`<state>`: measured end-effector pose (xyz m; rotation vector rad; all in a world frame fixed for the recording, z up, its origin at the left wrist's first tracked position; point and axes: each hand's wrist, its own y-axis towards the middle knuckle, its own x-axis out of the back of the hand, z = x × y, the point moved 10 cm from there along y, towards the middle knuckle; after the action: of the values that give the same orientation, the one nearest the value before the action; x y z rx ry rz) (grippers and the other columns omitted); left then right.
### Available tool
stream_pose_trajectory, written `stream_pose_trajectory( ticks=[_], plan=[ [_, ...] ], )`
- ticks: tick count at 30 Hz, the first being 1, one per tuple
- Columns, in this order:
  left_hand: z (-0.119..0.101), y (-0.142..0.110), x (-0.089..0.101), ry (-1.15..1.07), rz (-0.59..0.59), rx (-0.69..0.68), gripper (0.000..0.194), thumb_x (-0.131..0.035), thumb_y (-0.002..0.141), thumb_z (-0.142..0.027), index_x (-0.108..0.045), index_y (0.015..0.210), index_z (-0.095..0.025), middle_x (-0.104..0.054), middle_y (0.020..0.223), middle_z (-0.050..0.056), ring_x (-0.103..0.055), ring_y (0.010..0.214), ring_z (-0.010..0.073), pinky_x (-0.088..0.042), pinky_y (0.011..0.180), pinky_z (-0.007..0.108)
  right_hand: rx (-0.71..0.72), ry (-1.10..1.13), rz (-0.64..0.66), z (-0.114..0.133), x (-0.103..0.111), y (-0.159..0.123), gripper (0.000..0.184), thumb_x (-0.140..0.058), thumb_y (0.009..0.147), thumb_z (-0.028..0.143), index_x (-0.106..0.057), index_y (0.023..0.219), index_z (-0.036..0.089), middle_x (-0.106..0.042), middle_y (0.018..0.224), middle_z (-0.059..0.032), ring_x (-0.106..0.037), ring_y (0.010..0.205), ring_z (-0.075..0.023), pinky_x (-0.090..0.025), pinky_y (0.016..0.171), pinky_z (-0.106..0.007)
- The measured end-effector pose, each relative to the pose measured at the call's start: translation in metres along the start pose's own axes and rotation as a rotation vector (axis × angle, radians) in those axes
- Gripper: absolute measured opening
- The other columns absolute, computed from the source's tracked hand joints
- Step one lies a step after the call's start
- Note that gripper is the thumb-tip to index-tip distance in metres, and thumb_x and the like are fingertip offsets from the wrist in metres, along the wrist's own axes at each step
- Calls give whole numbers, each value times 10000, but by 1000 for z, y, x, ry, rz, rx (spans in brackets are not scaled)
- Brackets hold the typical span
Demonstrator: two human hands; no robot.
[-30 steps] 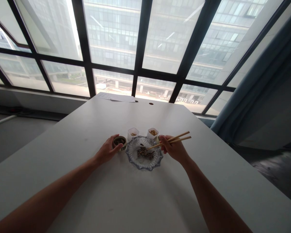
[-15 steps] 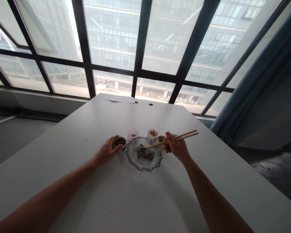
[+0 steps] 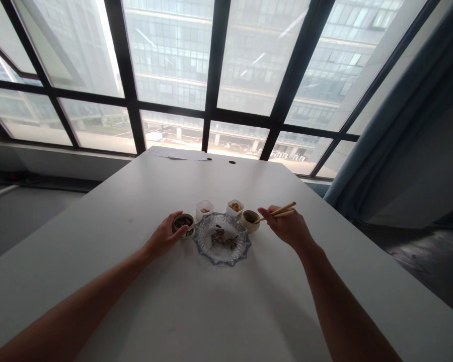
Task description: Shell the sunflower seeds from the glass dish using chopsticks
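Note:
My left hand [image 3: 168,233] is wrapped around a small round cup [image 3: 189,234] with dark contents, standing at the left of the glass dish. In my right hand [image 3: 287,224] is a pair of chopsticks [image 3: 285,208], their tips at the opening of a pale round cup [image 3: 254,227] on the right. What that cup holds is too dark to make out. Between the two cups lies a clear scalloped glass dish [image 3: 221,259], with dark dried pieces [image 3: 223,238] clumped in it.
Behind the dish stand two small white cups, a left one [image 3: 200,212] and a right one [image 3: 232,212], both with brownish pieces inside. Papers [image 3: 177,153] lie at the far end of the white table [image 3: 196,311]. Windows rise beyond, and a blue curtain [image 3: 381,136] hangs at right.
My right hand has moved the chopsticks rightward, their tips going from the pieces in the glass dish to the pale cup. My left hand keeps its hold on the left cup.

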<state>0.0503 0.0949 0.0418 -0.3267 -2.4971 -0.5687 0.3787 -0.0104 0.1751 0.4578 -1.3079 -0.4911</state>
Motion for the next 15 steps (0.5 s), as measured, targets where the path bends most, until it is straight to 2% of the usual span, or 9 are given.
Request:
stream_pose_trajectory(
  ticks=[2, 4, 7, 9, 10, 12, 15],
  plan=[
    [-1, 0, 0, -5, -3, -5, 716, -531, 879, -655, -497, 1373, -139, -681, 1257, 176, -648, 1166, 315, -508, 1017, 498, -69, 2, 36, -12, -7, 1, 570, -419, 965, 653, -582, 632, 220, -612, 543, -47, -572, 512, -183, -330, 489, -270],
    [-1, 0, 1, -10, -7, -8, 712, -536, 875, -656, -502, 1368, -144, -691, 1242, 171, -654, 1157, 314, -515, 1008, 495, -126, 53, 32, -18, -4, 2, 575, -433, 954, 666, -587, 623, 222, -619, 544, -44, -588, 525, -186, -357, 490, -265],
    [0, 0, 0, -7, -6, 4, 723, -533, 871, -665, -501, 1369, -143, -696, 1232, 170, -660, 1150, 315, -522, 999, 490, -162, 200, -27, -12, 15, 2, 597, -444, 931, 709, -595, 622, 220, -615, 522, -47, -599, 516, -190, -409, 488, -273],
    [0, 0, 0, -6, -4, 10, 736, -530, 865, -678, -503, 1367, -142, -697, 1229, 171, -665, 1143, 316, -527, 991, 486, -144, 374, -36, 1, 26, 0, 609, -428, 934, 720, -622, 664, 211, -624, 525, -52, -599, 494, -186, -445, 489, -283],
    [-1, 0, 1, -7, -5, 10, 743, -529, 860, -686, -505, 1365, -142, -699, 1225, 171, -668, 1136, 317, -531, 985, 484, -120, 466, -2, 11, 28, -1, 612, -420, 939, 720, -635, 687, 205, -629, 531, -53, -596, 481, -181, -456, 486, -285],
    [-1, 0, 0, -8, -2, 10, 761, -526, 851, -703, -506, 1361, -138, -702, 1217, 173, -673, 1126, 319, -535, 978, 483, -35, 561, 145, 33, 22, -5, 606, -425, 943, 711, -631, 688, 202, -630, 538, -47, -583, 465, -169, -444, 466, -276],
    [-1, 0, 0, -5, 5, 16, 782, -512, 852, -712, -493, 1375, -131, -695, 1230, 180, -666, 1137, 319, -523, 995, 492, 140, 478, 345, 61, 2, -14, 596, -424, 960, 673, -566, 611, 210, -580, 520, -25, -526, 460, -145, -385, 466, -261]
  ],
)
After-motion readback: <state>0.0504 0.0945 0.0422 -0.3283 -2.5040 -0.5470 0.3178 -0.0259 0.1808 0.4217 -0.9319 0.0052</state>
